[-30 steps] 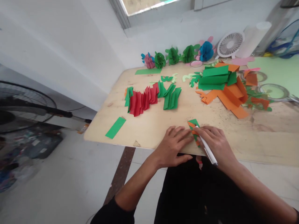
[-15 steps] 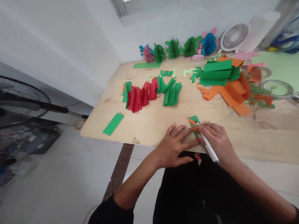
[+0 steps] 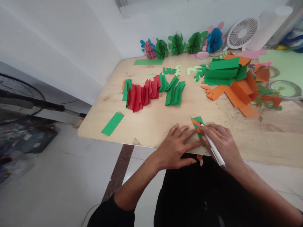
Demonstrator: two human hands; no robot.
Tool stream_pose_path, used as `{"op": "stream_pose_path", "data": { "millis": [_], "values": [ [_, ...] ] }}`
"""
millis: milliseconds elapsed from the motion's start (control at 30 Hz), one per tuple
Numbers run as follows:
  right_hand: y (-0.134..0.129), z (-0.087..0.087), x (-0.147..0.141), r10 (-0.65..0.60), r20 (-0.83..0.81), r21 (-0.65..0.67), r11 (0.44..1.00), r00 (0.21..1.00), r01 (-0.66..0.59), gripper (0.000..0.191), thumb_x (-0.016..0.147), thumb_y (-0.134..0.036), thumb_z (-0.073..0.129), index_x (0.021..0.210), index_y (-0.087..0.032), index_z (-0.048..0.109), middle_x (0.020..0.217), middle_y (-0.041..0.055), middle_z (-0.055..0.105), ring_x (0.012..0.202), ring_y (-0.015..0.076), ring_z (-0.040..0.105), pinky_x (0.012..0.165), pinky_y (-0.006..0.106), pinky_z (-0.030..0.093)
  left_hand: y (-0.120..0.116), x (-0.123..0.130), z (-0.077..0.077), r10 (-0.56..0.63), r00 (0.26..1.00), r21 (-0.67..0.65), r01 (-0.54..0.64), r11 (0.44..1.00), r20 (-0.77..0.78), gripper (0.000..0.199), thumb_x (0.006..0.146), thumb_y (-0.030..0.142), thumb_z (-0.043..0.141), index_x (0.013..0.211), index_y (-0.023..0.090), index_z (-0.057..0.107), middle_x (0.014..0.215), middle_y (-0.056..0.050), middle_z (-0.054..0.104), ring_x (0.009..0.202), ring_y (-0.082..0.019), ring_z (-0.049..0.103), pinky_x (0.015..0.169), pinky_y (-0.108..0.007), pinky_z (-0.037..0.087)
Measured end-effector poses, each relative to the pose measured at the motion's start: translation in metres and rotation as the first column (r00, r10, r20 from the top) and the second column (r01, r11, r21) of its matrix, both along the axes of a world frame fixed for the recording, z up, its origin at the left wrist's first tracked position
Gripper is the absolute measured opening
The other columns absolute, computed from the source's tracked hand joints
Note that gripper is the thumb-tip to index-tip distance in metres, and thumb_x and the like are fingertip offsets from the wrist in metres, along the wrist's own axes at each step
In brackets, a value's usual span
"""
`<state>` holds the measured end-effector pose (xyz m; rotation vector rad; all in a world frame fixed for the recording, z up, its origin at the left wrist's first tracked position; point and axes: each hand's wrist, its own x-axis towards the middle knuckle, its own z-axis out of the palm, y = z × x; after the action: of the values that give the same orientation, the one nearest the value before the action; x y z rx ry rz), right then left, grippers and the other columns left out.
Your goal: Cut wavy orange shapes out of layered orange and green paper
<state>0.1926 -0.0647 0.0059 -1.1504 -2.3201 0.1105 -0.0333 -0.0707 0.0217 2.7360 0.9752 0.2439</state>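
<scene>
My right hand (image 3: 220, 143) grips a white pen (image 3: 214, 148), its tip on a small orange paper cutout (image 3: 196, 123). Beneath the cutout lies a green paper strip (image 3: 197, 119) near the table's front edge. My left hand (image 3: 176, 146) rests flat with fingers spread, its fingertips touching the papers from the left. The lower part of the cutout and strip is partly hidden by my fingers. Another green strip (image 3: 112, 123) lies by itself at the left of the table.
Folded red papers (image 3: 142, 94) and folded green papers (image 3: 175, 93) stand mid-table. Green strips (image 3: 222, 72) and orange papers (image 3: 241, 94) are heaped at the right. Paper figures (image 3: 176, 44) and a white fan (image 3: 243, 33) line the wall.
The camera view has shifted slightly. The pen has moved a little along the orange cutout; my left hand stays in place.
</scene>
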Motion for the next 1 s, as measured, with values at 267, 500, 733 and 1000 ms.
{"op": "stream_pose_path", "data": {
  "millis": [267,500,733,1000],
  "values": [
    [-0.0002,0.0014,-0.0014,-0.011,-0.008,0.001,1.000,1.000,0.011,0.033,0.092,-0.024,0.052,0.125,-0.018,0.053,0.116,0.0070,0.069,0.110,0.0257,0.058,0.091,0.040,0.041,0.0002,0.0002,-0.0012,-0.003,1.000,0.015,0.003,1.000,-0.007,0.060,0.091,0.060,0.048,0.144,0.032,0.041,0.155,-0.006,0.033,0.140,-0.034,0.027,0.112,-0.058,0.019],
    [0.0001,0.0017,-0.0017,-0.011,-0.004,0.008,1.000,1.000,0.011,0.032,0.093,-0.024,0.051,0.124,-0.017,0.054,0.114,0.0076,0.069,0.109,0.0259,0.058,0.091,0.041,0.042,-0.0002,0.0004,-0.0016,0.002,1.000,0.023,-0.002,1.000,-0.028,0.060,0.091,0.062,0.046,0.143,0.033,0.042,0.155,-0.005,0.032,0.140,-0.034,0.027,0.113,-0.057,0.018],
    [0.0006,0.0058,-0.0031,-0.086,-0.115,-0.008,0.996,0.990,0.086,0.027,0.093,-0.020,0.050,0.119,-0.018,0.058,0.109,0.0097,0.071,0.103,0.0233,0.063,0.088,0.037,0.046,-0.0002,-0.0002,-0.0041,0.001,1.000,0.019,-0.001,1.000,-0.012,0.059,0.090,0.062,0.047,0.143,0.036,0.042,0.155,-0.004,0.032,0.140,-0.034,0.026,0.112,-0.057,0.018],
    [-0.0010,0.0062,-0.0028,-0.131,-0.169,-0.053,0.991,0.977,0.124,0.025,0.094,-0.022,0.050,0.118,-0.020,0.058,0.108,0.0089,0.071,0.101,0.0227,0.065,0.087,0.037,0.048,0.0000,0.0001,-0.0045,0.003,1.000,0.008,-0.003,1.000,-0.006,0.057,0.090,0.062,0.047,0.140,0.035,0.045,0.155,-0.005,0.033,0.140,-0.035,0.026,0.112,-0.058,0.017]
  ]
}}
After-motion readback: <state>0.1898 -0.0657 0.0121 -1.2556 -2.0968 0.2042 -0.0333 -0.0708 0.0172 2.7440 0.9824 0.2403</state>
